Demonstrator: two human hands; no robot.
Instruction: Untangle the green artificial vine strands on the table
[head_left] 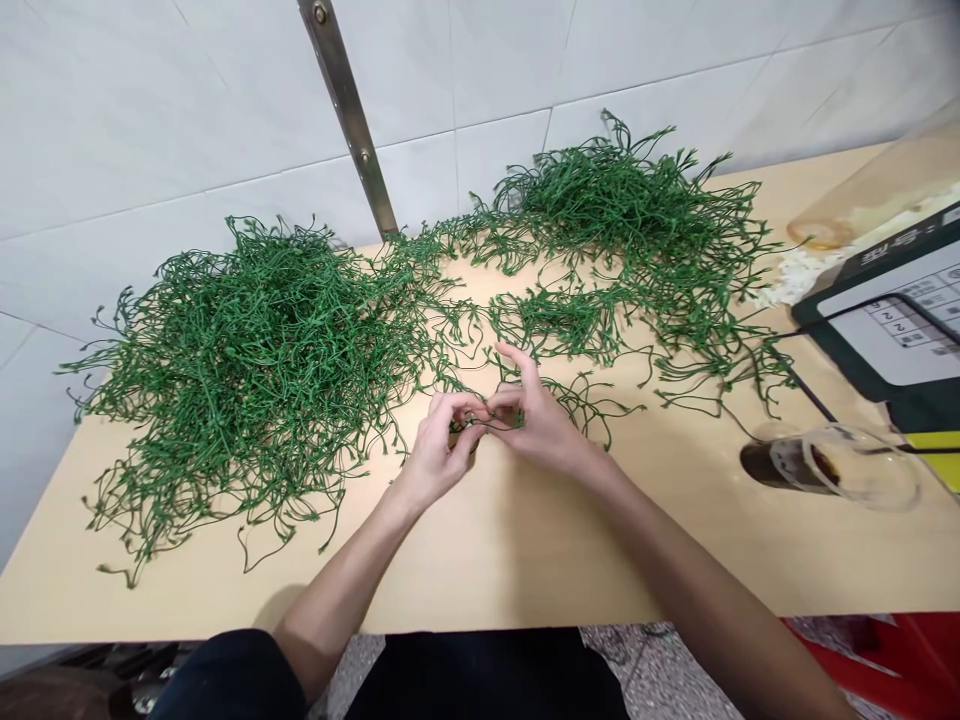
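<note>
My left hand point(442, 440) and my right hand point(536, 415) meet over the middle of the table, fingertips almost touching. Both pinch a thin green plastic stem point(491, 420), which runs between them; its ends are partly hidden by my fingers. The right index finger is raised off the stem. A large heap of similar green stems point(255, 340) spreads to the left of my hands. Another pile of stems point(622, 200) lies at the back right, and a few loose stems point(589, 405) rest just beside my right hand.
A clear cup with dark liquid point(802, 465) stands on the right of the wooden table point(450, 570). Behind it are a dark green box with a white label point(900, 310), a black cable point(814, 390) and small white pieces point(802, 275). A tiled wall point(495, 70) with a metal strip point(349, 120) borders the back.
</note>
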